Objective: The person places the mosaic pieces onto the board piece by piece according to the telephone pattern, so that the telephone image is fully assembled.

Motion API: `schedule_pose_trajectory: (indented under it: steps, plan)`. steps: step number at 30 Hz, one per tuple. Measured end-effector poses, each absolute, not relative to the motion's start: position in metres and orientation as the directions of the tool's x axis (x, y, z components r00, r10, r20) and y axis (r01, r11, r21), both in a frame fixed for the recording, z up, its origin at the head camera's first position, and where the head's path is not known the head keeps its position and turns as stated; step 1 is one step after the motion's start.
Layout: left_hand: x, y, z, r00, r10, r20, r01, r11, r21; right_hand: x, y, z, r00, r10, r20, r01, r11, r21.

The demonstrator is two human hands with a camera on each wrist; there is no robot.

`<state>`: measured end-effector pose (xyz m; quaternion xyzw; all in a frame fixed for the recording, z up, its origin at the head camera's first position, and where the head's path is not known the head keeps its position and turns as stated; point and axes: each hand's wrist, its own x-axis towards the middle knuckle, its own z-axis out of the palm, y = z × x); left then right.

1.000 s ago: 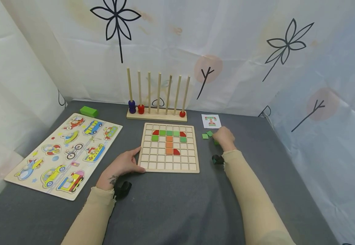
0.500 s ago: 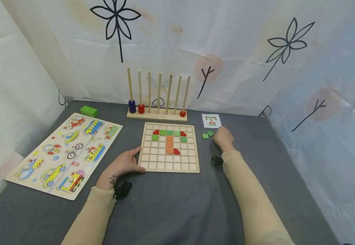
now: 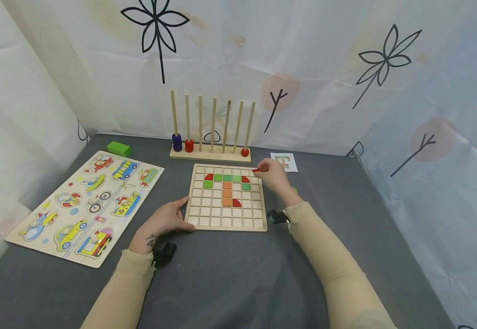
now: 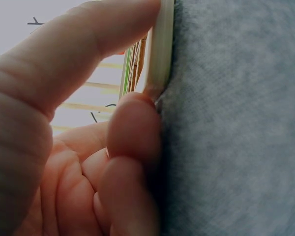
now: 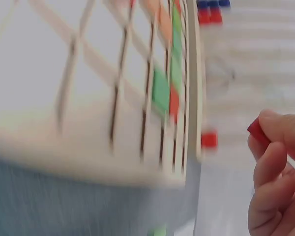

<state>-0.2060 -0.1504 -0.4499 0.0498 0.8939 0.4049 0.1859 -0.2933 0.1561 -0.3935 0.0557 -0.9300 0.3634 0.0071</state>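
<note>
A square wooden grid board lies flat at the middle of the table. Its cells hold green and orange squares and several red quarter-round tiles in the head view. My left hand grips the board's near left corner, thumb at the front edge and fingers along the left side. In the left wrist view the board's edge shows between thumb and fingers. Over the far right corner of the board, my right hand pinches a small red tile between thumb and fingertips, its shape partly hidden by them.
A pattern card lies right of the board, with a bit of green tile showing past my right wrist. Behind stands a peg rack with beads. Left are a picture puzzle and a green block.
My right hand has moved left from the loose green tiles to the board's far right corner, bringing a red tile with it. My left hand has stayed on the board.
</note>
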Motion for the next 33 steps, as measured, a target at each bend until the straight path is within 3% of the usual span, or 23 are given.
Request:
schedule_pose_trajectory:
  steps: [9, 17, 22, 33]
  plan:
    - [-0.206, -0.150, -0.449, -0.923, 0.243, -0.298, -0.069, 0.658, 0.750, -0.271, 0.088, -0.399, -0.929, -0.369, -0.037, -0.248, 0.692, -0.678]
    - [-0.207, -0.152, -0.451, -0.923, 0.251, -0.292, -0.057, 0.660, 0.749, -0.263, 0.066, -0.413, -0.836, -0.545, -0.067, -0.437, 0.734, -0.520]
    - [-0.207, -0.152, -0.451, -0.923, 0.253, -0.291, -0.057, 0.657, 0.752, -0.263, 0.064, -0.415, -0.815, -0.574, -0.079, -0.487, 0.753, -0.443]
    - [-0.207, -0.152, -0.451, -0.923, 0.258, -0.286, -0.053, 0.650, 0.758, -0.261, 0.064, -0.416, -0.821, -0.560, -0.108, -0.471, 0.773, -0.426]
